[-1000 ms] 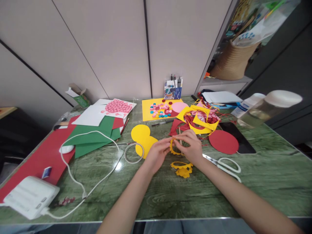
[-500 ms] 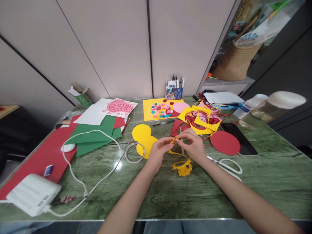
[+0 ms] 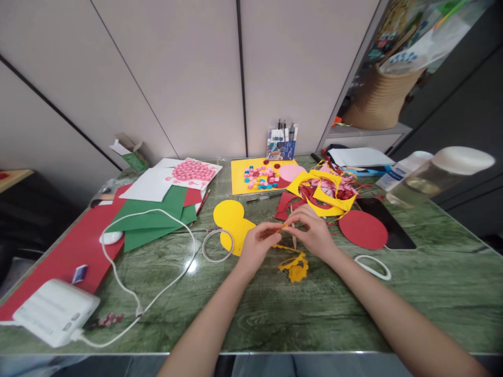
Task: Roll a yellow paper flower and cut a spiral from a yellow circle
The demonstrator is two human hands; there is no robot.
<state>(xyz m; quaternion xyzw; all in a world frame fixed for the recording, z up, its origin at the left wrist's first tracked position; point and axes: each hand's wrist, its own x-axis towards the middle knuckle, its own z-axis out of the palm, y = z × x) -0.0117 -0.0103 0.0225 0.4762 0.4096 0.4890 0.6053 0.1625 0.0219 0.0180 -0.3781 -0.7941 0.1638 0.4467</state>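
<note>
Both my left hand [image 3: 257,243] and my right hand [image 3: 310,233] pinch the end of a scalloped yellow paper strip [image 3: 296,267], their fingertips close together. From the fingers the strip trails down in a loose spiral onto the green table. A thin pointed stick [image 3: 293,240] shows between the hands, partly hidden by the right one; how it is held I cannot tell. Yellow paper circles [image 3: 229,213] lie left of my left hand. Beside my right forearm is a white scissors handle [image 3: 373,267], the rest covered by the arm.
A red paper circle [image 3: 363,230] overlaps a black phone [image 3: 396,225] on the right. Behind the hands are yellow paper scraps [image 3: 346,201] and small coloured balls [image 3: 255,180] on a yellow sheet. At left, a white cable [image 3: 157,297] loops from a white power bank [image 3: 57,312].
My right hand and forearm have shifted slightly right and down, covering more of the scissors. The yellow strip's hanging coil has moved a little; both hands still pinch its end.
</note>
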